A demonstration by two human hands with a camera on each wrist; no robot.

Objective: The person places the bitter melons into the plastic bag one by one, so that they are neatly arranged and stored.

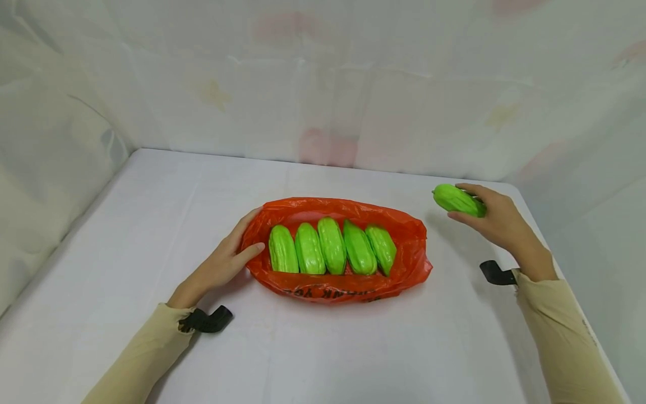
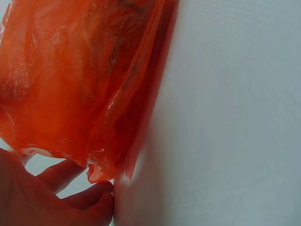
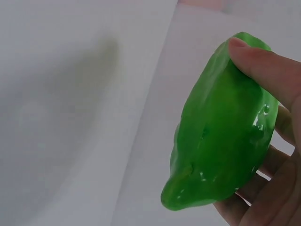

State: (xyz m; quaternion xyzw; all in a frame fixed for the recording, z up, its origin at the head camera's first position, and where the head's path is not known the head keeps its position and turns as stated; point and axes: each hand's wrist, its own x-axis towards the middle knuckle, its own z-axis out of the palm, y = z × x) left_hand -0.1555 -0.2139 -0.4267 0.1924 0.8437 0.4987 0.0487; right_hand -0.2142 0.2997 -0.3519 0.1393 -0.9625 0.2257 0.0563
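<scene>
A red plastic bag (image 1: 335, 292) lies on the table with its mouth spread wide and dark lettering on its near side. Several shiny green ridged gourds (image 1: 332, 247) stand side by side inside it. My left hand (image 1: 229, 261) holds the bag's left end, thumb over the rim and fingers along the outside. In the left wrist view its fingers (image 2: 89, 195) are bent against the crumpled red film. Off to the right of the bag, my right hand (image 1: 497, 219) grips another green gourd (image 3: 221, 127) above the table, thumb on one side and fingers round the other.
The white-covered table (image 1: 353, 348) has its back edge just beyond the bag and its right edge near my right arm. Pale patterned cloth (image 1: 378, 84) hangs behind and at both sides. A black wrist mount (image 1: 207, 320) sticks out at my left cuff, another (image 1: 497, 273) at the right.
</scene>
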